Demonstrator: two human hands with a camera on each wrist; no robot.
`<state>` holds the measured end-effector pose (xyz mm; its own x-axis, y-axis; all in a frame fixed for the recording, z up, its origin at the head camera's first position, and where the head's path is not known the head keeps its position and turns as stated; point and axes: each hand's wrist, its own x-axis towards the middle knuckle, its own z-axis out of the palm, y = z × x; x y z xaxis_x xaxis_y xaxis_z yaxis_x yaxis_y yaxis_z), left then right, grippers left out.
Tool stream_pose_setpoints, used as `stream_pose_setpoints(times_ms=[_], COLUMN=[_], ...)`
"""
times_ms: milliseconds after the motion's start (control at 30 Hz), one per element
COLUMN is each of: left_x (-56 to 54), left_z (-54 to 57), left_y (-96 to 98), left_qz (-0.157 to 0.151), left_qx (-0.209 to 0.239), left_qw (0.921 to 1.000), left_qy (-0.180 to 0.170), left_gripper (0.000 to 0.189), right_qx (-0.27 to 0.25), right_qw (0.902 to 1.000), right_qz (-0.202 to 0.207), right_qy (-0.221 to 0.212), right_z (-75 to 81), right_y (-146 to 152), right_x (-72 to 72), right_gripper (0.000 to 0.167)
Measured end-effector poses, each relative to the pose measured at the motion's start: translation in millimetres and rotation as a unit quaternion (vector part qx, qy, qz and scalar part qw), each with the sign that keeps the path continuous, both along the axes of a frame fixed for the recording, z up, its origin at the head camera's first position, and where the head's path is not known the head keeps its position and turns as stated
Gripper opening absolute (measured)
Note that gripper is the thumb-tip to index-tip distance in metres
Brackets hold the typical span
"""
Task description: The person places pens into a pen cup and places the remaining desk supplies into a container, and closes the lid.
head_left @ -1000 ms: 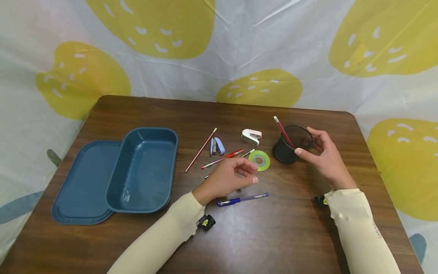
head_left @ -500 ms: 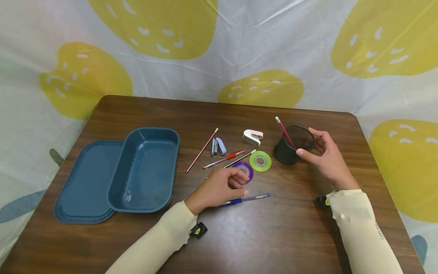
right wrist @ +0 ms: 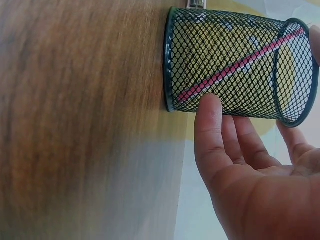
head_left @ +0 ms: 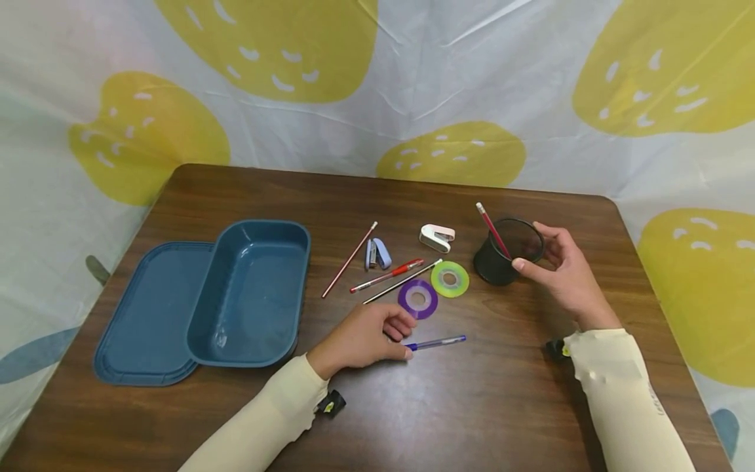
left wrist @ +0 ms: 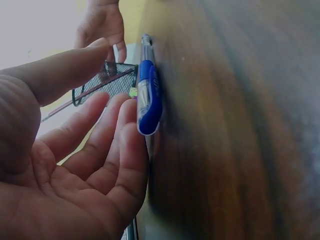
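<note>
My left hand (head_left: 366,334) hovers low over a blue gel pen (head_left: 439,342), its fingers loosely bent and the thumb apart from them. In the left wrist view the capped end of that pen (left wrist: 150,102) lies just beyond the fingertips, with nothing held. My right hand (head_left: 563,278) grips a black mesh pencil cup (head_left: 491,263) at its right side, thumb at the rim. A red pencil (head_left: 492,228) leans inside the cup, eraser end up. In the right wrist view, fingers (right wrist: 207,117) lie along the mesh of the upright cup.
Left of centre, a blue plastic box (head_left: 253,295) overlaps its lid (head_left: 150,314). Between box and cup lie a purple tape roll (head_left: 432,301), a green tape roll (head_left: 462,282), a red pen (head_left: 407,267), two pencils (head_left: 349,259), a lavender stapler (head_left: 382,254) and a white stapler (head_left: 433,238).
My left hand has moved left and toward me, from near the green tape to the blue pen, uncovering the purple tape. The right hand stays on the cup.
</note>
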<state>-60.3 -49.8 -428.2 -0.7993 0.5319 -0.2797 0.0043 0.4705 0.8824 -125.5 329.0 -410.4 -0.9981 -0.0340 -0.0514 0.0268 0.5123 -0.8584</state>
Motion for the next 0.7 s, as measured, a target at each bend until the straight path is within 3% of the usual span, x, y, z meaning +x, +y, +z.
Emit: stream_pose_setpoints(times_ms=[333, 700], left_x=[2.7, 1.0], left_z=[-2.7, -5.9], left_y=[-1.4, -2.9], left_qz=[-0.034, -0.030], left_qx=[-0.041, -0.031], left_qw=[0.9982, 0.9986], left_qy=[0.027, 0.030], left_gripper=[0.046, 0.036], right_qx=[-0.008, -0.006], right_qw=[0.9999, 0.9999], right_qz=[0.006, 0.006], right_qy=[-0.004, -0.008], right_z=[3.0, 1.8], right_y=[-1.8, 0.3], right_x=[1.5, 0.7], right_gripper=[0.079, 0.081])
